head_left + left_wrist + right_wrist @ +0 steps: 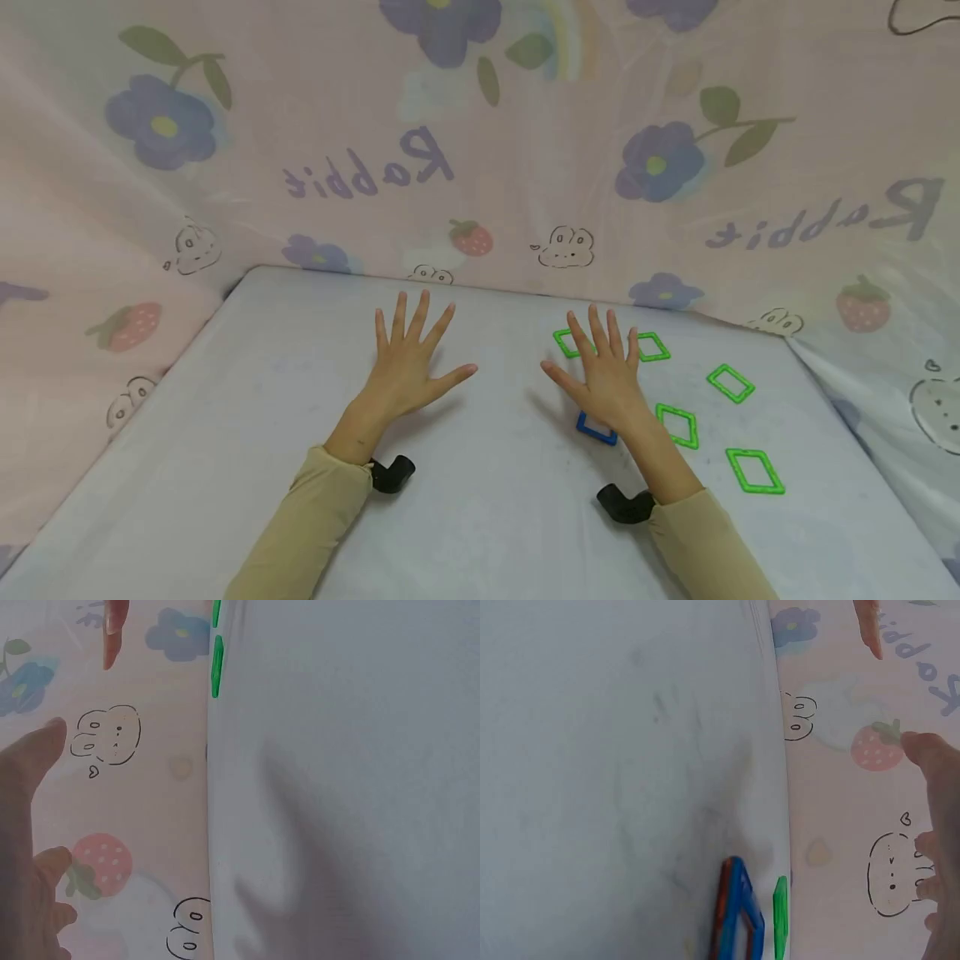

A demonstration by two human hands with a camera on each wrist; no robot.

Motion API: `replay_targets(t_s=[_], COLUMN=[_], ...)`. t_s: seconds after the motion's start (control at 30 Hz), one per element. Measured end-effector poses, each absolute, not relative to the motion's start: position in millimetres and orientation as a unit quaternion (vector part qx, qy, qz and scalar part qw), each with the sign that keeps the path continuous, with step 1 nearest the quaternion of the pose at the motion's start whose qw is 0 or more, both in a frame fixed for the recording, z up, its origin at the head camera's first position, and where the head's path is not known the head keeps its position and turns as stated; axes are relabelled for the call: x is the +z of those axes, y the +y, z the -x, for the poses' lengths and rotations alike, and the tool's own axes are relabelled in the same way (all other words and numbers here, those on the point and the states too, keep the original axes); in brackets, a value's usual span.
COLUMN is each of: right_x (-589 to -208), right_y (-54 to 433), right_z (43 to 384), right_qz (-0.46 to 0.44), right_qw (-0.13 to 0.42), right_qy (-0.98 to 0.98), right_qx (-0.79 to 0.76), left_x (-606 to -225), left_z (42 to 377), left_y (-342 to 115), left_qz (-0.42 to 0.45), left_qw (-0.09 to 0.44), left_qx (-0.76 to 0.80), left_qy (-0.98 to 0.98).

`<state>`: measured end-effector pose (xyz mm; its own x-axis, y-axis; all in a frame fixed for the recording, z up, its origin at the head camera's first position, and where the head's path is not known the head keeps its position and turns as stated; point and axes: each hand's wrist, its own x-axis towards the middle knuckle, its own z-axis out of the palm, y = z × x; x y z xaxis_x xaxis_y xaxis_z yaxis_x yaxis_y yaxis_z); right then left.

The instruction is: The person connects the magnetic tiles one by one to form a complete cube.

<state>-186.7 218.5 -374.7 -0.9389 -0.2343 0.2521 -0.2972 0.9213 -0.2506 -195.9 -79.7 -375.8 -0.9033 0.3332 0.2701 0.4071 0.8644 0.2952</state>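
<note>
My left hand [402, 367] is held over the white table with its fingers spread and nothing in it. On the other side, my right hand [606, 379] hovers with fingers spread too, also holding nothing. Below its palm, a blue diamond-shaped frame [597, 438] lies partly hidden by the hand. Beyond the right fingers are two green diamond-shaped frames, one on the left [564, 348] partly covered and one on the right [655, 357]. In the right wrist view the blue frame [756, 922] shows near the bottom, with a green frame [781, 919] behind it.
Further green diamond frames lie to the right of my right hand: one near the forearm [693, 429], one farther back [731, 383], one nearer the front [755, 472]. A printed curtain [510, 167] hangs along the back edge and sides of the table [187, 433].
</note>
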Motion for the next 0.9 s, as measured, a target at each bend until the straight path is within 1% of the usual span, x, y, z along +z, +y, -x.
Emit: replay_targets(t_s=[0.2,0.43,0.67,0.9], right_x=[-374,-376,-380,-384], right_y=[225,239,253,264], right_z=[189,198,208,213], right_qz=[-0.135,-0.176,-0.188,-0.169], right_qw=[0.115,0.132,0.093,0.043], right_qy=[-0.973,-0.958,-0.957,-0.949], right_qx=[0.145,0.183,0.201,0.261], left_x=[-374,-377,-384,-389], left_z=[198,197,196,193], left_y=[-71,-50,-22,3], left_qz=[0.200,0.244,0.293,0.325], left_qw=[0.093,0.079,0.026,0.000], left_qx=[-0.183,-0.175,-0.184,-0.194], left_qy=[-0.958,-0.950,-0.938,-0.926])
